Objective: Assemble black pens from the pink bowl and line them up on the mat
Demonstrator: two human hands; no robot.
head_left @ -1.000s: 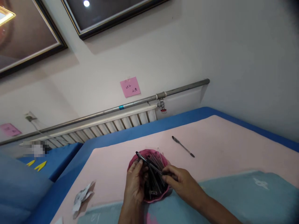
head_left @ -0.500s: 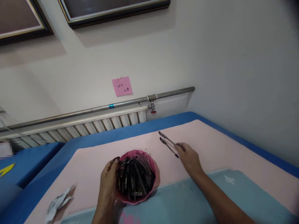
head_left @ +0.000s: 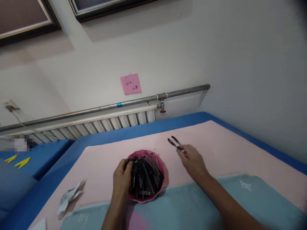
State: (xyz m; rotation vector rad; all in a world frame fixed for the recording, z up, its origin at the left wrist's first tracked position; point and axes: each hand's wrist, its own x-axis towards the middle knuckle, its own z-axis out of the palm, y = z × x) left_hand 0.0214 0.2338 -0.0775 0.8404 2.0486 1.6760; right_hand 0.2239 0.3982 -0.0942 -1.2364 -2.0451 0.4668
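Observation:
A round pink basket [head_left: 142, 201] with a wavy rim is filled with black and clear pens [head_left: 144, 177]. My left hand [head_left: 122, 177] is closed at its left rim, thumb toward the inside; dark pen ends lie against the fingertips, and I cannot tell whether one is pinched. To the right of the basket, my right hand [head_left: 193, 159] is closed on two pens [head_left: 174, 141] low over the pink sheet. Their dark ends point up and left, almost side by side; their other ends are hidden by the fingers.
A crumpled paper [head_left: 69, 198] lies left on the pink mat [head_left: 100, 166]. A teal cloth [head_left: 189, 207] spreads along the near side. Behind the blue table edge [head_left: 134, 129] stand a radiator [head_left: 110, 123] and pipe [head_left: 96, 110]. Yellow pieces [head_left: 22, 162] lie far left.
My right hand has drawn the second pen, which lay apart on the mat, together with the one it held. The left hand stays at the basket; the view has shifted slightly.

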